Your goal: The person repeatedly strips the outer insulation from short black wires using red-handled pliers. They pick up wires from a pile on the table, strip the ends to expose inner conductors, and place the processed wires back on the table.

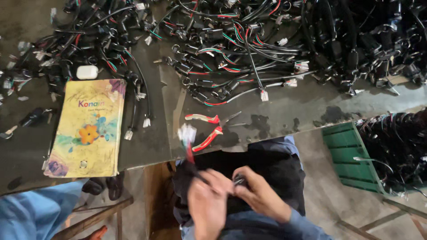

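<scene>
A person seated at a dark counter (289,111) is working a small wire harness (190,149) between both hands, just below the counter's near edge and over a dark-clad lap. The left hand (207,202) is closing around the harness's black cable, while the right hand (260,195) is pinching a small dark metal part at its lower end; the white connector and red lead are sticking up, blurred. The harness looks light, limp along the wires and stiff only at the plug and the metal end, so the firm ends appear the best places to take hold, and the thin leads look likely to snag or kink if pulled.

Going left to right: a blue sleeve (35,209) of another person is showing at the lower left corner. A yellow notebook (86,129) with a flower on its cover is lying flat on the counter, with a small white case (86,72) just above it. Red-handled pliers (209,126) are lying open near the counter's edge, just beyond the harness's upright plug. Behind them a tangled heap of harnesses (235,49) is spreading across the counter's far side, loose plugs trailing toward the hands. At the right, beside the counter, a green crate (347,155) is holding more black cables (400,146).
</scene>
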